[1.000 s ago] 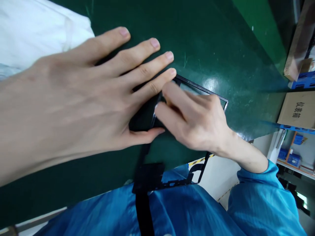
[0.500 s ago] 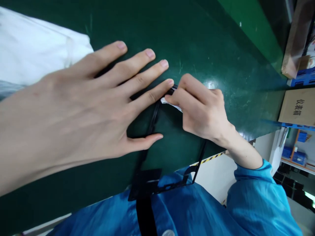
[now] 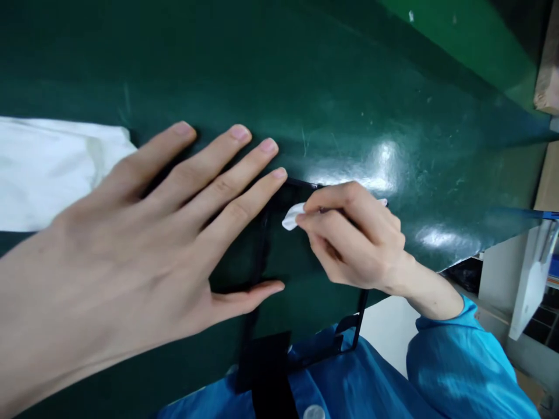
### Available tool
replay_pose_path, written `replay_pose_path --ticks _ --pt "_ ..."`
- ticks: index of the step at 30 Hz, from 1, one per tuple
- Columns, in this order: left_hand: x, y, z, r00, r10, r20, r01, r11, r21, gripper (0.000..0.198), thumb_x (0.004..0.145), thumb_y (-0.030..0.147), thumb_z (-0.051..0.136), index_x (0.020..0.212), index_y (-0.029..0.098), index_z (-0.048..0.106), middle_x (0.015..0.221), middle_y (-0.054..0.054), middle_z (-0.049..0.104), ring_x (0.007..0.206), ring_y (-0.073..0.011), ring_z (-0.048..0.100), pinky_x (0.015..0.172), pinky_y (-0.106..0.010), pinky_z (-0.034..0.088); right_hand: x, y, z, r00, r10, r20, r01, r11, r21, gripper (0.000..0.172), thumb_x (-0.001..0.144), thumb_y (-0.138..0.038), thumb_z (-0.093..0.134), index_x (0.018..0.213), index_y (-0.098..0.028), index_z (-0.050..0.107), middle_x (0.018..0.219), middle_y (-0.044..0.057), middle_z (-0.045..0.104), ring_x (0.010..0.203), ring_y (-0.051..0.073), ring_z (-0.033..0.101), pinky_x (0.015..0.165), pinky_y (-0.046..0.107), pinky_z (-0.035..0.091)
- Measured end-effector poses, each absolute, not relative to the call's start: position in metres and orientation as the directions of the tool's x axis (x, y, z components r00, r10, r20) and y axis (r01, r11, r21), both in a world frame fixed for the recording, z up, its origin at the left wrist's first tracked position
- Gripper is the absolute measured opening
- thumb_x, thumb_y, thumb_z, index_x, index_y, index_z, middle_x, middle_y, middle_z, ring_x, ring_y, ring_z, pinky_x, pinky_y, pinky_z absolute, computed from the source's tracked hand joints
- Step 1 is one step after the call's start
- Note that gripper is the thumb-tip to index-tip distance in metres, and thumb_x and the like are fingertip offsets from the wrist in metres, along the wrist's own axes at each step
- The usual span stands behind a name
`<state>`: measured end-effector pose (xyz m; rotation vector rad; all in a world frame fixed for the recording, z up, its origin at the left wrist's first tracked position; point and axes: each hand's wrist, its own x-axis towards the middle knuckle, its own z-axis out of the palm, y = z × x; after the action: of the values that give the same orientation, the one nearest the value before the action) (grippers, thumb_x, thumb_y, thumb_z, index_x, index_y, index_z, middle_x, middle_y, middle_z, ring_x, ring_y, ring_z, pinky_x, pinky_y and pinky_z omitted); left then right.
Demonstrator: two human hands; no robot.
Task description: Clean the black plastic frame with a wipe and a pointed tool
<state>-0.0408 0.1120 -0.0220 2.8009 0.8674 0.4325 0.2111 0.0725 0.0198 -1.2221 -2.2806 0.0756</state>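
Note:
A thin black frame (image 3: 361, 308) lies on the green tabletop (image 3: 209, 64), its near end reaching over the table edge by the blue clothing. My left hand (image 3: 144, 256) is spread flat with fingers apart, its index finger and thumb across the frame's left side. Pinched between the thumb and fingers of my right hand (image 3: 360, 238) is a small white cloth (image 3: 293, 216), inside the frame near its far side. My right hand hides part of the frame's far right corner.
A folded white fabric (image 3: 52, 169) rests on the table at the left, beside my left hand. Scratches and bright reflections mark the tabletop. At the right, past the table edge, stand a cardboard box (image 3: 548, 180) and a white panel (image 3: 535, 279).
The view has shifted, so the scene sits lower. My right hand with the white cloth has moved off the frame's far left corner, away from my left index fingertip.

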Motion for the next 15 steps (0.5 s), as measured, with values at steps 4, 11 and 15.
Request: replay_pose_path --ticks 4,11,15 --pt "-0.0434 0.1104 -0.0215 0.780 0.598 0.182 0.552 -0.796 0.247 0.112 0.096 0.084 0.025 0.176 0.007 0.016 0.192 -0.007 0.017 0.183 -0.0297 0.020 0.158 -0.039 0.004 0.2076 0.0700 0.0180 -0.469 0.773 0.428 0.739 0.608 -0.289 0.018 0.100 -0.001 0.065 0.090 -0.015 0.071 0.103 0.006 0.078 0.091 0.013 0.069 0.081 0.026 0.063" --pt "-0.0426 0.1078 -0.0172 0.780 0.600 0.177 0.558 -0.795 0.236 0.107 0.099 0.080 0.027 0.175 0.005 0.021 0.192 -0.007 0.017 0.185 -0.0229 0.012 0.159 -0.033 -0.002 0.2083 0.0696 0.0181 -0.482 0.775 0.409 0.733 0.612 -0.297 0.016 0.101 -0.002 0.067 0.090 -0.014 0.069 0.102 0.007 0.078 0.090 0.013 0.066 0.081 0.027 0.062" --pt "-0.0425 0.1071 -0.0145 0.729 0.659 0.186 0.598 -0.745 0.296 0.100 0.102 0.076 0.032 0.174 0.007 0.024 0.193 -0.007 0.014 0.185 -0.0176 0.010 0.158 -0.036 0.011 0.2096 0.0671 0.0170 -0.504 0.779 0.372 0.725 0.616 -0.308 0.010 0.101 -0.005 0.070 0.098 -0.014 0.067 0.107 0.007 0.076 0.096 0.015 0.064 0.082 0.028 0.062"
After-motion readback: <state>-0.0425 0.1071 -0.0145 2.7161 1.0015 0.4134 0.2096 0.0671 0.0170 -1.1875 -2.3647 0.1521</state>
